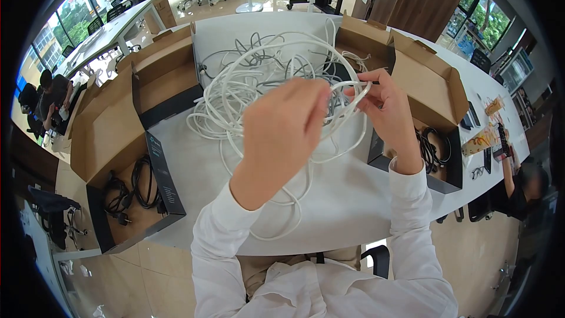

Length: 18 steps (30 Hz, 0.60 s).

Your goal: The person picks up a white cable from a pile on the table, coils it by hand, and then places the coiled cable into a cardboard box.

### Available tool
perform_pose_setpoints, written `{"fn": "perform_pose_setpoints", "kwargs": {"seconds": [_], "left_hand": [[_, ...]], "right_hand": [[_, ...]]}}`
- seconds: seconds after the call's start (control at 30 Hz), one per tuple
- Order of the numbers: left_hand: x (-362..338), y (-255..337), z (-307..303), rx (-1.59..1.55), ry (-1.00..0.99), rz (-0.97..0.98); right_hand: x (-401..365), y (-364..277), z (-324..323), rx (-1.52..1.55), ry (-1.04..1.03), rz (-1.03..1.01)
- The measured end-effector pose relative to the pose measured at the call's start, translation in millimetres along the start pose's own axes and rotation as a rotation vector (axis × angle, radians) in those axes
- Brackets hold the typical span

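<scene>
A large tangle of white cable (220,103) lies in the middle of the table, with grey cable (253,50) mixed in at the back. My left hand (285,126) is raised above it, its fingers curled closed around loops of the white cable; the back of the hand hides most of the grip. To its right, my right hand (384,103) pinches a strand of white cable between thumb and fingers. Loose loops hang below both hands toward the table's near edge.
Open cardboard boxes stand on both sides: a front left box (118,141) and a front right box (456,165), each holding black cables, with a back left box (165,82) and a back right box (365,38) behind. Other people sit at far left and far right.
</scene>
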State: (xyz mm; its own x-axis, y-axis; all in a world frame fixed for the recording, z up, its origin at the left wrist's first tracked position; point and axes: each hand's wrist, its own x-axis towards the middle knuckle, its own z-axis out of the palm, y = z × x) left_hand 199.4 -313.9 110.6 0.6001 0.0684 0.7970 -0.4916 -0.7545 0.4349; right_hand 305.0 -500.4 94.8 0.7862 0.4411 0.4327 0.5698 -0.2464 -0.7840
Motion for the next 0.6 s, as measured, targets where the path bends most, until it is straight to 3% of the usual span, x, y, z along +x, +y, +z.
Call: {"fn": "perform_pose_setpoints", "kwargs": {"seconds": [0.07,0.17,0.3,0.4,0.5,0.57,0.6], "left_hand": [[3.7,-2.8,-8.7,0.064,0.121,-0.036],[8.2,-2.6,-18.1,0.163,0.113,-0.056],[15.4,-10.8,-11.1,0.5,0.126,0.316],[12.4,-12.1,-11.8,0.644,-0.036,0.409],[6.1,-30.6,-5.2,0.54,-0.221,0.317],[7.1,-33.9,-3.2,0.422,-0.23,0.207],[10.1,-33.1,-2.2,0.446,-0.128,0.29]], "right_hand": [[-0.9,-9.5,-0.3,-0.11,-0.016,-0.056],[-5.1,-18.4,-1.3,-0.211,-0.062,-0.162],[-12.2,-17.6,5.1,-0.239,-0.043,-0.285],[-11.8,-16.2,6.2,-0.162,-0.097,-0.404],[-12.8,-19.0,7.5,-0.222,-0.08,-0.436],[-13.0,-16.0,4.9,-0.255,-0.077,-0.454],[-12.8,-14.9,4.0,-0.271,-0.075,-0.463]]}}
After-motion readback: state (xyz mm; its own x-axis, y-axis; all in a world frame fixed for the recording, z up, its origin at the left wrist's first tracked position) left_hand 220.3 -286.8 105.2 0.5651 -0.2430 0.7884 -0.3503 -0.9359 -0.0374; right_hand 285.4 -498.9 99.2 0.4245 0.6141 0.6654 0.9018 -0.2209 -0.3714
